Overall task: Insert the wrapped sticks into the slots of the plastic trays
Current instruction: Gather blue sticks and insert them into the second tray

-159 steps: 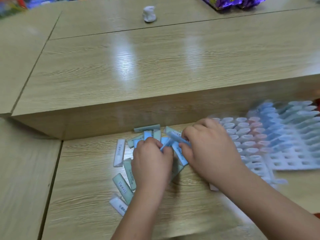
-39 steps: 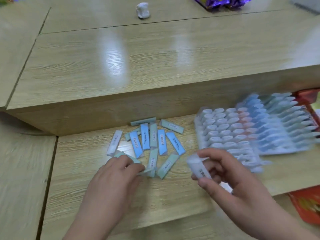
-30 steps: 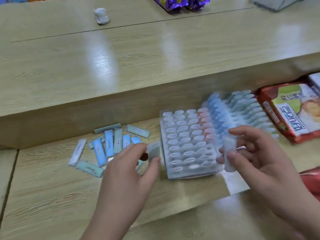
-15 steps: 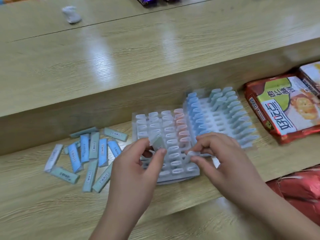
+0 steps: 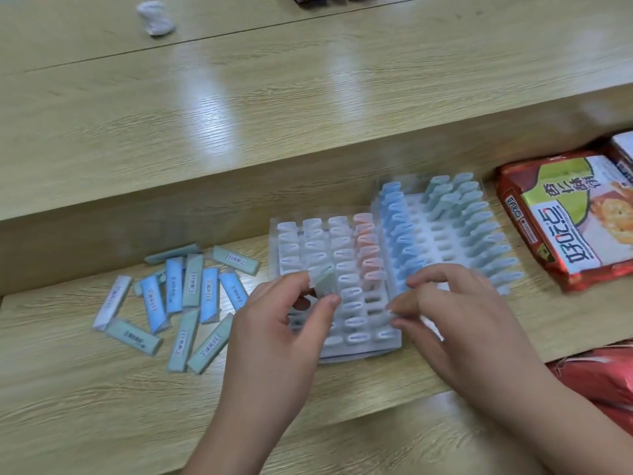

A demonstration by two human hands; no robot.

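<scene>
The left hand (image 5: pixel 274 334) was over the near tray (image 5: pixel 363 353). Its thumb and first finger pinched a pale green stick (image 5: pixel 323 282). The stick stood almost straight up, just above the sticks in that tray, near its left side. I could not tell if its low end was in a slot.

The right hand (image 5: pixel 459 323) was at the right side of the same tray. Its fingers were bent and its thumb and first finger were close together, right at the tray's edge. I could not tell if they held a stick or only touched one.

The near tray was packed with white sticks (image 5: pixel 315 241), and it had one line of pink sticks (image 5: pixel 368 255) down its right side. The far tray (image 5: pixel 442 231) lay just behind and to the right, touching the near one. It had a line of blue sticks (image 5: pixel 397 231) on its left and green ones on its right, with open slots in the middle.

More loose sticks (image 5: pixel 185 296), blue, green and white, lay flat in a messy bunch on the table (image 5: pixel 85 389), left of the trays. A red snack pack (image 5: pixel 565 217) lay right of the far tray. A red bag (image 5: pixel 596 375) sat lower down by the right arm. Up on the high shelf (image 5: pixel 239 114) behind sat a small white lump (image 5: pixel 156 17).
</scene>
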